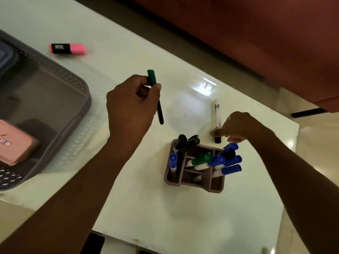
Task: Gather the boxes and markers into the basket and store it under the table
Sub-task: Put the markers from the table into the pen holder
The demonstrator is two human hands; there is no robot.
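left hand (131, 105): raised above the middle of the desk, fingers curled, pinching a green marker between thumb and forefinger.
green marker (155, 97): held just below its cap, cap end up and away, dark barrel hanging down clear of the desk.
right hand (238, 126): low over the desk's right side, fingertips closing on the white marker near its black cap; whether the grip is firm cannot be told.
white marker (216, 114): lying flat on the desk, black cap toward the person, just beyond the holder.
holder (194, 184): brown divided caddy standing on the desk, packed with blue, black and green capped markers that lean out of its compartments.
pink highlighter (67, 48): lying alone at the desk's far left, well apart from both hands.
basket (73, 114): grey perforated tray on the desk's left edge, holding a pink box (15, 143) and a blue-grey box (7, 55).
desk (139, 208): glossy white top.
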